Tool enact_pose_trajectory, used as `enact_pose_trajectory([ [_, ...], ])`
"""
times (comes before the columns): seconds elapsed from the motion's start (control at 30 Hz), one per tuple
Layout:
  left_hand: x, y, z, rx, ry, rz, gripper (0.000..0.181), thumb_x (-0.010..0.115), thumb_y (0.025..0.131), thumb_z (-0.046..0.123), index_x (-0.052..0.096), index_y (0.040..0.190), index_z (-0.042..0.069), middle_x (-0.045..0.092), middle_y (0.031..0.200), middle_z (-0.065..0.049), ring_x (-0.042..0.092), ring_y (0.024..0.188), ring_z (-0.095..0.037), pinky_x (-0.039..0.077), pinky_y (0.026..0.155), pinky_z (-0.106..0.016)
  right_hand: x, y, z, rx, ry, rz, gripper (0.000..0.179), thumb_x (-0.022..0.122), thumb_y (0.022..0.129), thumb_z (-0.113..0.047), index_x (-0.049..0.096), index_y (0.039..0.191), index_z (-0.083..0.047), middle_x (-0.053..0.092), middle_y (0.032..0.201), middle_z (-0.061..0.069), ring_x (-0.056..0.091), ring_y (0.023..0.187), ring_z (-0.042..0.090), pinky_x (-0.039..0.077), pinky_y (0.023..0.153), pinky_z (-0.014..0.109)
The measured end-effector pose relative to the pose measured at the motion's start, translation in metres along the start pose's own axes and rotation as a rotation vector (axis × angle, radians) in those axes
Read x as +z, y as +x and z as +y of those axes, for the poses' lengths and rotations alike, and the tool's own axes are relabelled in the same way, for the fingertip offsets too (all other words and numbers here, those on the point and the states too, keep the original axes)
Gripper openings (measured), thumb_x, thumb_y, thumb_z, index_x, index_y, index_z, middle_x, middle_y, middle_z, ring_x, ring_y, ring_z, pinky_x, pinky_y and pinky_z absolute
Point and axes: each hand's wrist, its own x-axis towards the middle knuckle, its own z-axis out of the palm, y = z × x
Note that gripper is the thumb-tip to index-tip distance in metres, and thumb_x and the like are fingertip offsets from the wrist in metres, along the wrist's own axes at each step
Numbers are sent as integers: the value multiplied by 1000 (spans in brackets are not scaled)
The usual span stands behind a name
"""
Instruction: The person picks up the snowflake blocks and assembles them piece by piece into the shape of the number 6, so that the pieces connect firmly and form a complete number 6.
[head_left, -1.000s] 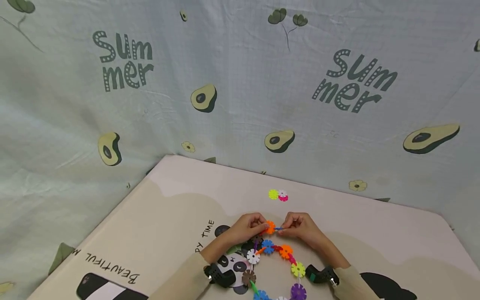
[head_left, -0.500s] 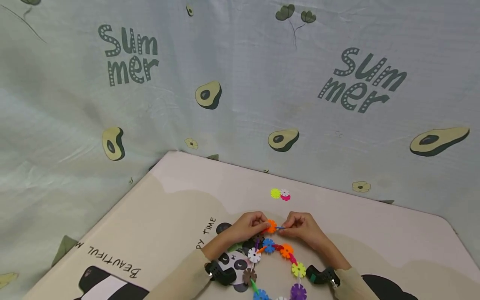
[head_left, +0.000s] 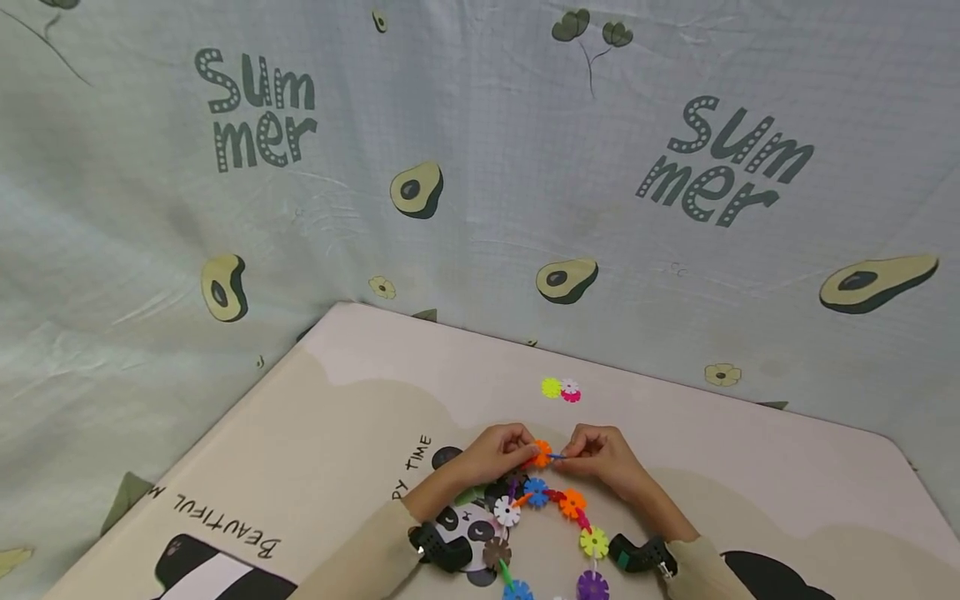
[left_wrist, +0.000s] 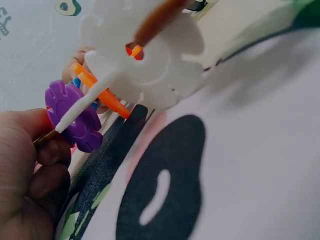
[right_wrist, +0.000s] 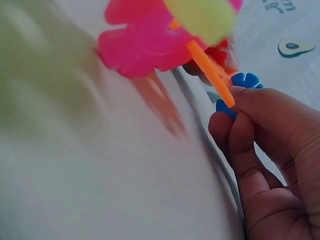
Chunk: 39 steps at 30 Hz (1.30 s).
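Slotted flower-shaped plastic discs are joined in a ring on the table. My left hand (head_left: 498,450) pinches an orange disc (head_left: 542,454) at the far end of the ring. Facing it, my right hand (head_left: 600,450) pinches a blue disc (head_left: 557,456), seen edge-on against the orange one; whether their slots are engaged cannot be told. The blue disc (right_wrist: 245,80) is partly hidden by fingers in the right wrist view. A white disc (left_wrist: 150,75) and a purple disc (left_wrist: 75,117) loom close in the left wrist view. A pink disc (right_wrist: 145,45) hangs near the right hand.
The ring's near side, with a brown disc (head_left: 497,552), yellow disc (head_left: 594,542) and purple disc (head_left: 592,585), runs to the lower frame edge. Beyond the hands lie a loose yellow disc (head_left: 551,387) and overlapping white and pink discs (head_left: 571,392). A printed curtain (head_left: 480,167) hangs behind.
The head view has shifted slightly. Both hands stay in place with the same orange and blue discs. The ring's yellow and purple discs have moved a little to the left.
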Motion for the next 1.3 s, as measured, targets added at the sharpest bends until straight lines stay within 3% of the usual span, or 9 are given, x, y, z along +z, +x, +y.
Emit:
enact_pose_trajectory([
  [0.1, -2, 0, -1, 7, -17, -7, 14, 54, 98, 4, 59, 96, -10, 53, 71, -1, 43, 58, -6, 36, 54, -15, 2, 1, -2, 29, -7, 11, 14, 75, 82, 0, 65, 76, -6, 66, 81, 6, 64, 75, 10, 53, 68, 21],
  [0.47, -4, 1, -1, 17, -71, -46, 22, 56, 99, 14, 64, 95, -5, 53, 71, 3, 42, 58, -4, 36, 54, -18, 1, 2, -7, 127, 15, -31, 23, 73, 85, -3, 55, 88, 11, 65, 85, -3, 66, 79, 10, 55, 77, 25],
  [0.9, -3, 5, -5, 38, -40, -23, 20, 54, 100, 13, 61, 96, -5, 51, 71, 4, 43, 59, -4, 38, 55, -17, -10, 2, -14, 173, -65, -63, 25, 71, 89, -9, 60, 101, 10, 66, 88, -1, 63, 74, 12, 55, 69, 27],
  [1.07, -3, 5, -4, 39, -38, -28, 20, 52, 100, 11, 60, 98, -7, 51, 73, 2, 43, 59, -4, 36, 56, -17, -15, 2, -14, 158, -72, -30, 23, 66, 93, -9, 59, 103, 11, 67, 85, -1, 63, 69, 14, 54, 69, 28],
  [1.2, -6, -6, 19, 46, -43, -35, 19, 50, 100, 7, 58, 98, -10, 52, 74, -2, 43, 61, -3, 37, 58, -17, -17, 5, -15, 167, -107, 22, 23, 65, 93, -11, 60, 104, 9, 64, 82, 0, 61, 67, 16, 52, 66, 27],
  [1.3, -5, -6, 18, 37, -47, -31, 18, 50, 100, 8, 58, 99, -9, 51, 75, -1, 44, 61, -3, 37, 57, -17, -18, 8, -17, 199, -143, 67, 24, 66, 93, -13, 61, 105, 7, 63, 83, 3, 60, 68, 16, 51, 65, 25],
])
